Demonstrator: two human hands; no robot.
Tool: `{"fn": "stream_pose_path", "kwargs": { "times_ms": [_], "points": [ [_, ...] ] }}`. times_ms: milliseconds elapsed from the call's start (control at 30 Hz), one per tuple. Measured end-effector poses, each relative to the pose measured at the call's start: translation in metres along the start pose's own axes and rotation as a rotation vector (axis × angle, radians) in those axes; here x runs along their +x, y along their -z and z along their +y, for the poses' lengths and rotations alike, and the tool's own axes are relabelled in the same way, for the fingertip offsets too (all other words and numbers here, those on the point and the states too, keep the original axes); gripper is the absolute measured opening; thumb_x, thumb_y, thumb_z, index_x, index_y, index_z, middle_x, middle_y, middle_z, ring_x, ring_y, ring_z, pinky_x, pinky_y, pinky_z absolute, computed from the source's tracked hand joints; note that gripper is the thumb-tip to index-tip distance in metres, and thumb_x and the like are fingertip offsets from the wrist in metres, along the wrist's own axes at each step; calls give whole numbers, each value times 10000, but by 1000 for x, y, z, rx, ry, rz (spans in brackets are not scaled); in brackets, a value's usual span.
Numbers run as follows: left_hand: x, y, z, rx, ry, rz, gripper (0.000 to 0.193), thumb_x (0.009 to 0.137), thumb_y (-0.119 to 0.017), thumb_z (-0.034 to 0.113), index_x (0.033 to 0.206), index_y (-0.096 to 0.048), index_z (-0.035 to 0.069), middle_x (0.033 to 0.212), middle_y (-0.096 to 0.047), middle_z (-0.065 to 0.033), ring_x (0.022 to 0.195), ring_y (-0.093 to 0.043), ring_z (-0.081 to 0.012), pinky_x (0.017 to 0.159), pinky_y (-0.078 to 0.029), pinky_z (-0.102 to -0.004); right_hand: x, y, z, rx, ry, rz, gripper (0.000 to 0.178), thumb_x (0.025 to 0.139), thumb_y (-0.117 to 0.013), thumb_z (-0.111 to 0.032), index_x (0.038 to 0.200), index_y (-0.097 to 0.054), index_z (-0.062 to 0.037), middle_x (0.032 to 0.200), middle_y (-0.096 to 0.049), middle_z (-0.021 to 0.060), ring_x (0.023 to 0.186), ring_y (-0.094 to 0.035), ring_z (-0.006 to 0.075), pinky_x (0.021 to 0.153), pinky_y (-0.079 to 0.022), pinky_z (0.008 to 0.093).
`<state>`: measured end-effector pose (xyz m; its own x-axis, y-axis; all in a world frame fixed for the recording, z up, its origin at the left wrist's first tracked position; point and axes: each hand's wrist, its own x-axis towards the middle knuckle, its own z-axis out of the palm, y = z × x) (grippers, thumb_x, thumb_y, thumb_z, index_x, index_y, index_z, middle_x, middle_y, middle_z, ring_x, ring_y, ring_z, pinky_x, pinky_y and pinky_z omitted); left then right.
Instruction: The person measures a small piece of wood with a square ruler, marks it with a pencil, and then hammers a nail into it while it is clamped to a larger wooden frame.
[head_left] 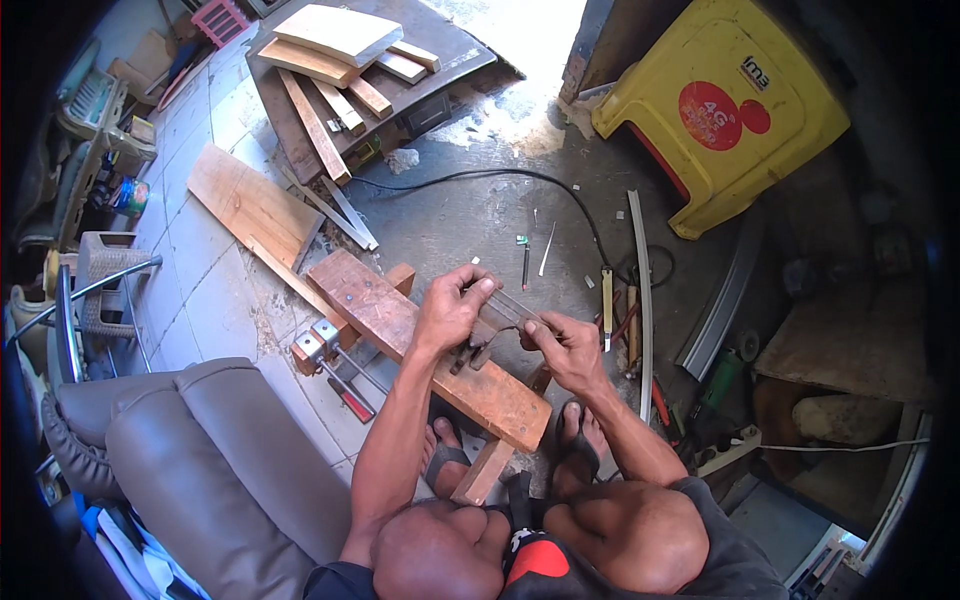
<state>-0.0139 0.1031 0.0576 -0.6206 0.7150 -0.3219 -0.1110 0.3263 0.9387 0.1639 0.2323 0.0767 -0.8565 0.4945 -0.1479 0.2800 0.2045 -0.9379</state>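
Thin metal strip [510, 308] is held between both hands above a thick wooden block [420, 345] that lies diagonally on the concrete floor [470, 215]. Left hand [452, 308] is closed around the strip's upper end, fingers curled over it. Right hand [562, 345] is closed on the strip's lower end, pinching it from the side. The block rests across a wooden crosspiece [485, 470] between the person's sandalled feet. A bar clamp [330, 362] with a red handle lies against the block's left edge. Hand tools [610, 300] are scattered just right of the hands, beside a long curved metal rail [642, 300]. A black cable [500, 177] runs across the floor beyond. A yellow plastic stool [735, 110] lies tipped at upper right; timber offcuts [340, 60] are stacked at upper left.
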Motion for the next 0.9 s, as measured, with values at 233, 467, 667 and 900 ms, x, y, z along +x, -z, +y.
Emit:
{"fn": "stream_pose_path", "kwargs": {
  "times_ms": [233, 467, 667, 900],
  "points": [
    [1, 1, 2, 9, -17, -13, 189, 1011, -618, 148, 1034, -726, -5, 965, -716, -44, 937, -618, -118, 887, -487, -298, 2, 2, 2, 5, 24, -6, 210, 987, -645, -152, 994, -734, 38, 770, -717, 116, 692, -673, 158, 644, -529, 329],
    [2, 4, 0, 1, -10, -33, 192, 1008, -622, 152, 1041, -727, -4, 976, -718, -49, 938, -617, -120, 891, -486, -299, 4, 2, 6, 33, 21, -27, 206, 988, -654, -160, 1009, -736, 29, 782, -716, 112, 715, -682, 168, 656, -531, 331],
    [3, 3, 2, 23, 11, -28, 195, 1000, -632, 156, 1046, -730, -7, 974, -721, -53, 935, -621, -124, 891, -488, -302, 3, -1, 13, 67, 48, 0, 198, 987, -657, -148, 1021, -732, 31, 782, -711, 103, 716, -667, 153, 658, -526, 323],
    [2, 4, -3, -20, 3, -17, 203, 992, -644, 160, 1040, -733, -15, 960, -727, -55, 920, -628, -128, 883, -492, -302, 0, -6, 12, 102, 47, 39, 191, 985, -658, -136, 990, -730, 41, 771, -700, 88, 709, -646, 130, 650, -516, 315]
  ]
}}
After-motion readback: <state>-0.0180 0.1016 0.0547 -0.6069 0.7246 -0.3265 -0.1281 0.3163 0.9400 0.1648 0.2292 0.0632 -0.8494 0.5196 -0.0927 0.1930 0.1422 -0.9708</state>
